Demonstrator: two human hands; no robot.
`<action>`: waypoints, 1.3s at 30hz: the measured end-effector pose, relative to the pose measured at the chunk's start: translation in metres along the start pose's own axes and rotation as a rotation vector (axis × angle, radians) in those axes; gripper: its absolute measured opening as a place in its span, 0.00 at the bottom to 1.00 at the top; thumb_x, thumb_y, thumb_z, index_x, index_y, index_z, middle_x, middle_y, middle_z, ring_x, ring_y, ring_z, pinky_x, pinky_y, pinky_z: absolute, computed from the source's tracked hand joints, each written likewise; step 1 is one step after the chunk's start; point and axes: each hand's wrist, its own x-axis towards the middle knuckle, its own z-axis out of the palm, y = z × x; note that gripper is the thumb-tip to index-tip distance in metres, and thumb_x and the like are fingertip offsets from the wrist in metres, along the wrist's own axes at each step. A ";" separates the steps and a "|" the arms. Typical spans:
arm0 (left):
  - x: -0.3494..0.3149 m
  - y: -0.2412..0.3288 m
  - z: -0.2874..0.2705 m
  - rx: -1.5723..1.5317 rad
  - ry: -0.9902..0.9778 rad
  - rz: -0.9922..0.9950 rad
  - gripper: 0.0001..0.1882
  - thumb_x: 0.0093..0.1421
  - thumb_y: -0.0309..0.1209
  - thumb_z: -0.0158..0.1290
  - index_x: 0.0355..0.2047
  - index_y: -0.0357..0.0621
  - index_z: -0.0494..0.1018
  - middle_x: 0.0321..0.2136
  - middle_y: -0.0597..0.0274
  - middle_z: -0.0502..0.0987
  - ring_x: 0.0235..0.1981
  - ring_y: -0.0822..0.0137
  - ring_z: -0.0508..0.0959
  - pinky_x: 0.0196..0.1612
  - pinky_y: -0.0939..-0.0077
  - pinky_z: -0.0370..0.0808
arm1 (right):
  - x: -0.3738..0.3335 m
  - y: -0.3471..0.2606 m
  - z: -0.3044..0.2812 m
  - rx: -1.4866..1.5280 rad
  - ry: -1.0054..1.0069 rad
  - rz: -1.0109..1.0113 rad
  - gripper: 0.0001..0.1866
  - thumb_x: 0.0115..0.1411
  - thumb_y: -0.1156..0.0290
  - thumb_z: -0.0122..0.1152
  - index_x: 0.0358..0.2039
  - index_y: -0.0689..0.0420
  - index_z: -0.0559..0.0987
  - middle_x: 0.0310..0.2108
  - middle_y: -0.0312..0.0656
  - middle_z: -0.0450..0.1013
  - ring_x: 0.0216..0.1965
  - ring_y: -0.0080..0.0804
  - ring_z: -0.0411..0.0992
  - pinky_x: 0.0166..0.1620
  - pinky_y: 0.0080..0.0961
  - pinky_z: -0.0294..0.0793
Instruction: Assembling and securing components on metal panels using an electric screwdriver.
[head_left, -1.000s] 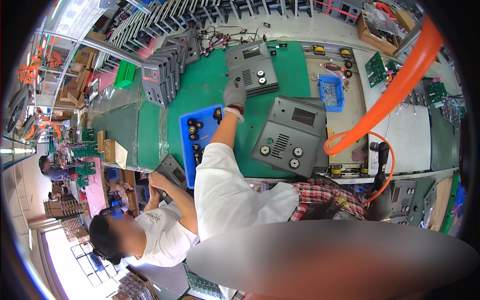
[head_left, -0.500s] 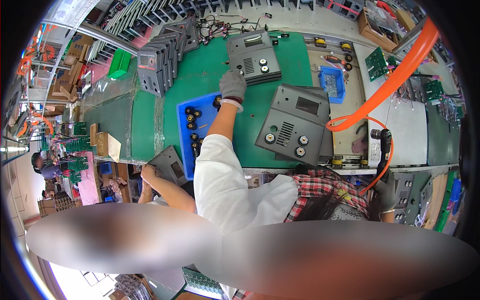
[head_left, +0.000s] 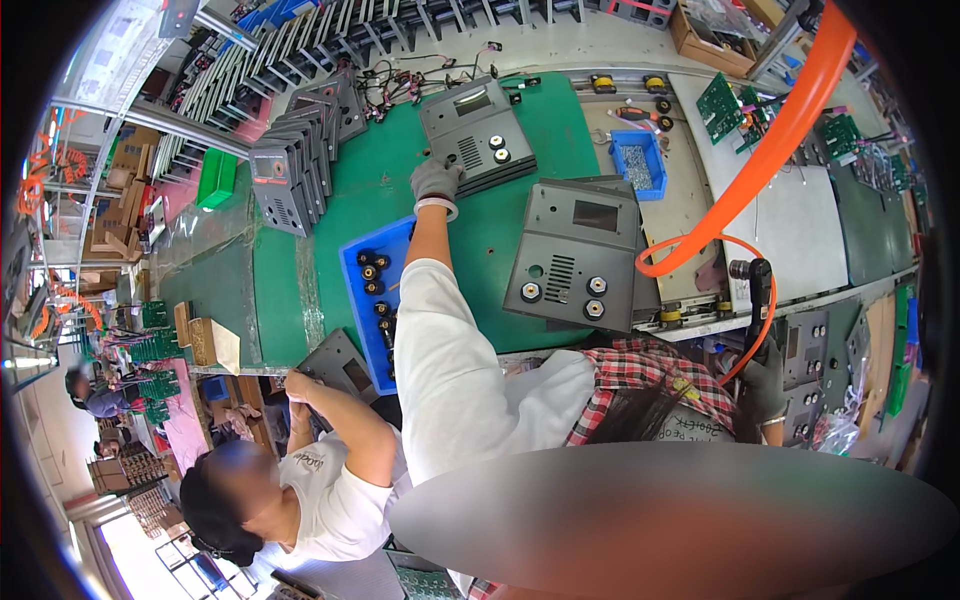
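Note:
My left hand [head_left: 437,181], in a grey glove, is at the near left edge of a grey metal panel [head_left: 468,128] on top of a small stack. Its fingers are curled at a round hole there; whatever they may hold is hidden. Two round white-and-metal terminals show on that panel. On the right, my gloved right hand [head_left: 766,385] grips a black angled air wrench [head_left: 762,295], held upright beyond the bench edge. An orange hose [head_left: 730,205] loops around the tool. Between my arms lies another stacked grey panel [head_left: 570,250] with several terminals fitted.
Left of my forearm, a blue tray [head_left: 352,262] holds several black terminal posts. Stacked grey panels [head_left: 285,170] lean farther left. A blue bin [head_left: 657,180] of small metal parts and a screwdriver [head_left: 637,114] are back right. A co-worker [head_left: 340,480] sits at the left, hands near a panel.
The whole view has shifted, so the bench things appear farther left and more of the co-worker shows. My left hand stays at the same panel's edge; my right hand still holds the wrench.

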 end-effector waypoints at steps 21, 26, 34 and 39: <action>-0.231 0.071 -0.016 -0.912 -0.378 0.371 0.15 0.52 0.28 0.52 0.41 0.37 0.71 0.38 0.53 0.74 0.41 0.60 0.75 0.41 0.67 0.72 | 0.052 -0.052 0.028 -0.615 -0.531 0.058 0.28 0.39 0.79 0.55 0.46 0.63 0.68 0.28 0.35 0.69 0.29 0.20 0.67 0.34 0.21 0.68; -0.247 0.075 -0.004 -0.279 -0.201 0.783 0.19 0.44 0.21 0.57 0.40 0.41 0.72 0.41 0.49 0.73 0.41 0.52 0.74 0.42 0.66 0.75 | 0.077 -0.037 0.047 -0.952 -0.589 -0.002 0.31 0.38 0.64 0.60 0.45 0.63 0.69 0.30 0.53 0.73 0.32 0.48 0.73 0.37 0.36 0.70; -0.257 0.092 0.031 -1.547 -0.429 -0.060 0.08 0.56 0.28 0.45 0.36 0.40 0.69 0.33 0.58 0.73 0.34 0.63 0.77 0.33 0.62 0.78 | 0.080 -0.045 0.043 -1.067 -0.673 0.059 0.30 0.38 0.62 0.61 0.43 0.62 0.68 0.29 0.51 0.73 0.29 0.43 0.74 0.34 0.35 0.72; -0.257 0.105 0.012 -1.701 -0.631 -0.307 0.05 0.55 0.28 0.45 0.29 0.40 0.68 0.28 0.59 0.71 0.28 0.65 0.76 0.30 0.65 0.77 | 0.088 -0.047 0.056 -1.137 -0.608 0.120 0.30 0.39 0.64 0.62 0.44 0.63 0.69 0.27 0.49 0.73 0.28 0.41 0.74 0.33 0.32 0.72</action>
